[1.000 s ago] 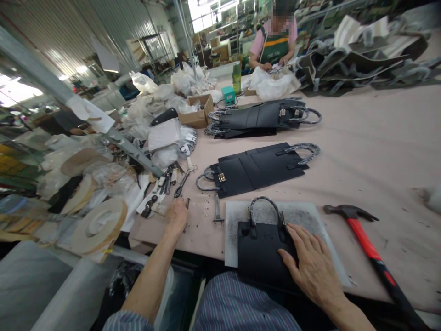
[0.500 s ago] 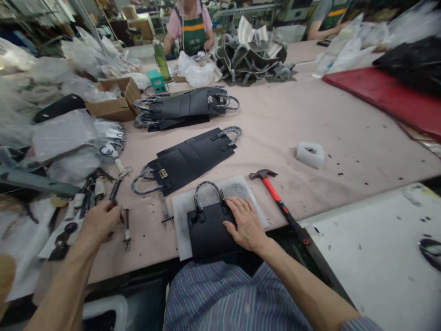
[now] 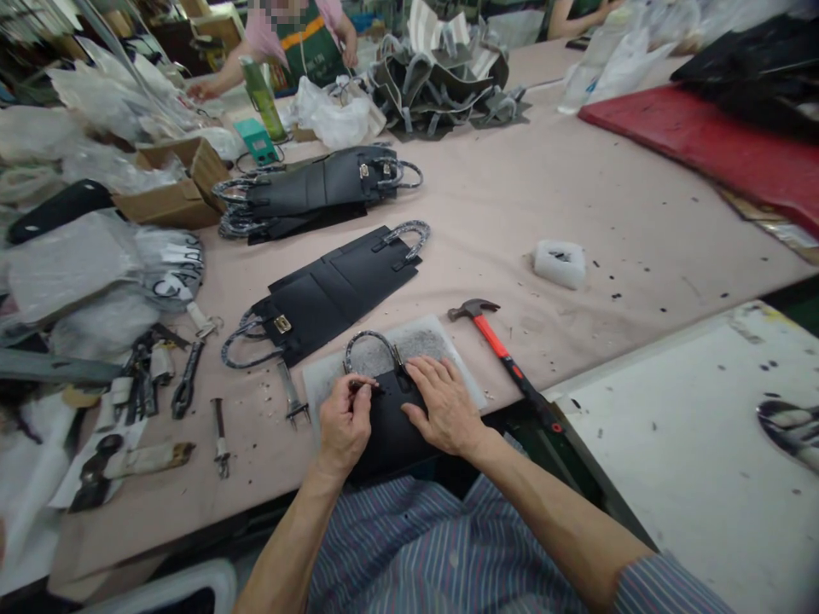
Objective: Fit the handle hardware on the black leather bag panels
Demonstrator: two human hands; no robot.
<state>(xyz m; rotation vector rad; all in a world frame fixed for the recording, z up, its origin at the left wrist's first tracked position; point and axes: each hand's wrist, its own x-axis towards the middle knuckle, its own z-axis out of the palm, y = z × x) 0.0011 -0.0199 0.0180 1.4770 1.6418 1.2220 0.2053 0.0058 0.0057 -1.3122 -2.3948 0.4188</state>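
Observation:
A black bag panel (image 3: 393, 426) with a patterned rope handle lies on a whitish board (image 3: 470, 379) at the table's front edge. My left hand (image 3: 345, 422) is closed on a small dark tool (image 3: 364, 385), its tip at the panel near the handle's base; most of the tool is hidden by the fingers. Flat on the panel's right side rests my right hand (image 3: 448, 408), fingers spread, holding nothing. Behind the board lies a larger black bag piece (image 3: 339, 294) with two handles and a gold clasp. A red-handled hammer (image 3: 499, 345) lies right of the board.
Several hand tools (image 3: 219, 435) lie on the left, beside plastic bags and a cardboard box (image 3: 192, 192). Stacked black bag pieces (image 3: 313, 188) are farther back. A white block (image 3: 560, 263) and a red sheet (image 3: 691, 141) are on the right. A person (image 3: 307, 43) stands across the table.
My left hand has moved right from the tools to the black panel, now with a small dark tool in it. My right hand stays on the panel. The view has shifted somewhat.

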